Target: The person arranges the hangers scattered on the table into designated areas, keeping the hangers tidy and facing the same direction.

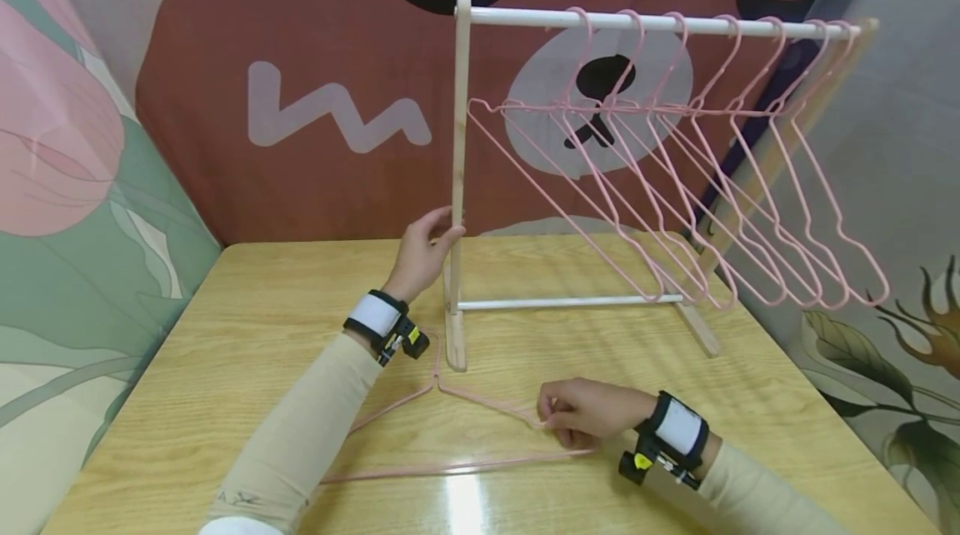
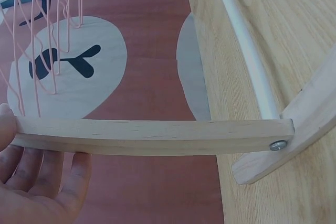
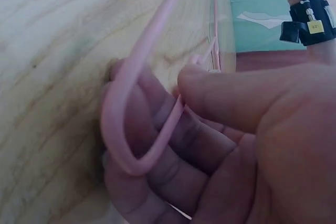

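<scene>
A wooden clothes rack stands on the table, and my left hand [image 1: 420, 256] grips its left upright post [image 1: 460, 143]. In the left wrist view the thumb lies at one side of the post [image 2: 152, 136], with the fingers at the other. My right hand [image 1: 592, 408] pinches the right end of a pink hanger [image 1: 420, 471] low over the table, left of the hand. The right wrist view shows this hanger's rounded end [image 3: 118, 95] between thumb and fingers. My left forearm hides part of the hanger's left side in the head view.
Several pink hangers [image 1: 678, 110] hang from the rack's white top rail [image 1: 517, 17], mostly toward its right. A lower white rail [image 1: 562, 302] joins the rack's feet [image 1: 456, 347]. Printed cloth [image 1: 337, 193] stands behind the wooden table [image 1: 285, 293] and at both sides.
</scene>
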`<control>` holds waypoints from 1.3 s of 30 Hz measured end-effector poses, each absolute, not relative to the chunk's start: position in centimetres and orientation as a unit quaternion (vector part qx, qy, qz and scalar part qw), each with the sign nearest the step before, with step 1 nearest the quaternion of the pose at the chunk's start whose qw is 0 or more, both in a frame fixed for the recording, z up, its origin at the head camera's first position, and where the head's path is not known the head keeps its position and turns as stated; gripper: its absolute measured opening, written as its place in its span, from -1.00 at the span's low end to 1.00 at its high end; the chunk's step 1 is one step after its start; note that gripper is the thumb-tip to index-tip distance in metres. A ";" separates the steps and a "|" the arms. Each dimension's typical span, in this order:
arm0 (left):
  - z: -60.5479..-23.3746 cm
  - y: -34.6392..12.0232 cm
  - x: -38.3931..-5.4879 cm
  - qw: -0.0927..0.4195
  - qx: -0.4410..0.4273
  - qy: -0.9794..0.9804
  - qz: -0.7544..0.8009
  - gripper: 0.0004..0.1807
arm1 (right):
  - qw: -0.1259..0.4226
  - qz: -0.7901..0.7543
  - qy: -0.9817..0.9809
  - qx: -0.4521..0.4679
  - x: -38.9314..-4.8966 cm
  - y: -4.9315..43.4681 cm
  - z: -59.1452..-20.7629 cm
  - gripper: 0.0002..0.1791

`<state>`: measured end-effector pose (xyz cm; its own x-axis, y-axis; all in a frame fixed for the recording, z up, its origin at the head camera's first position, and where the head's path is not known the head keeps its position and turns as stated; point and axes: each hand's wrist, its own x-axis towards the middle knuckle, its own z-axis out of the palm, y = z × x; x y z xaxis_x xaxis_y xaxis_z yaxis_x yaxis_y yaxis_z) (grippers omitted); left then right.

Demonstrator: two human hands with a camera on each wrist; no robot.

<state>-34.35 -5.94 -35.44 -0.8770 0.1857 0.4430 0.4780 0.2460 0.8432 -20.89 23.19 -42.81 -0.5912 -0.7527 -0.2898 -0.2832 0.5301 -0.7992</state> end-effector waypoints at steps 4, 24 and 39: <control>-35.4 -5.9 -34.4 0.128 -0.217 -0.777 -0.576 -0.60 | 0.358 -0.398 0.776 -0.334 -20.9 23.6 -43.0 -0.84; -35.7 -5.9 -34.6 0.133 -0.224 -0.771 -0.581 -0.61 | 0.463 -0.503 0.656 -0.321 -20.9 24.3 -44.0 -0.61; -35.5 -5.9 -34.3 0.129 -0.220 -0.779 -0.573 -0.60 | 0.470 -0.598 0.597 -0.255 -20.4 26.0 -42.7 -0.56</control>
<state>-34.30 -5.93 -35.47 -0.8700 0.1943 0.4531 0.4905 0.2476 0.8355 -20.43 25.96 -42.75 -0.4279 -0.8671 -0.2549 0.2576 0.1534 -0.9540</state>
